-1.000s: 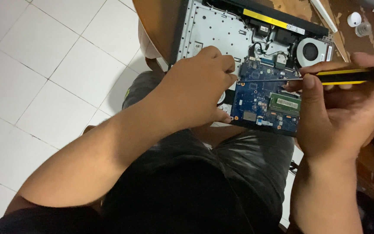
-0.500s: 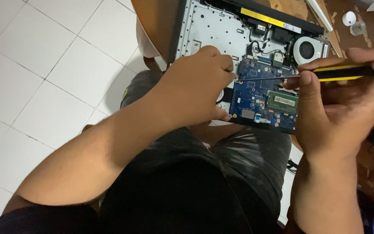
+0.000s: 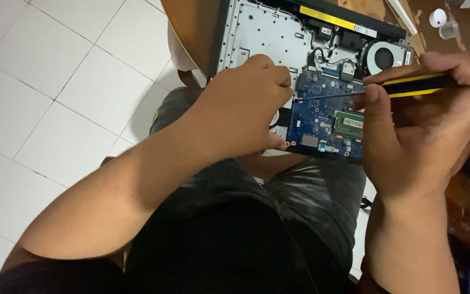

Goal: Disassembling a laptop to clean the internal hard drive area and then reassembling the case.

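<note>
My right hand [image 3: 425, 130] was clamped on the yellow-and-black screwdriver [image 3: 409, 85], its tip touching the blue circuit board [image 3: 322, 122] inside the opened laptop [image 3: 262, 38] on the wooden surface [image 3: 191, 22]. My left hand [image 3: 240, 109], fingers curled together, pressed on the board's left edge.

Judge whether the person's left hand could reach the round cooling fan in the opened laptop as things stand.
Probably yes: the left hand rests beside the blue circuit board, and only the screwdriver shaft crosses low between it and the uncovered fan.

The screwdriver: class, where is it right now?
In the head view, the screwdriver lies upper right, gripped by the right hand, its tip over the blue circuit board beside the left hand.
</note>
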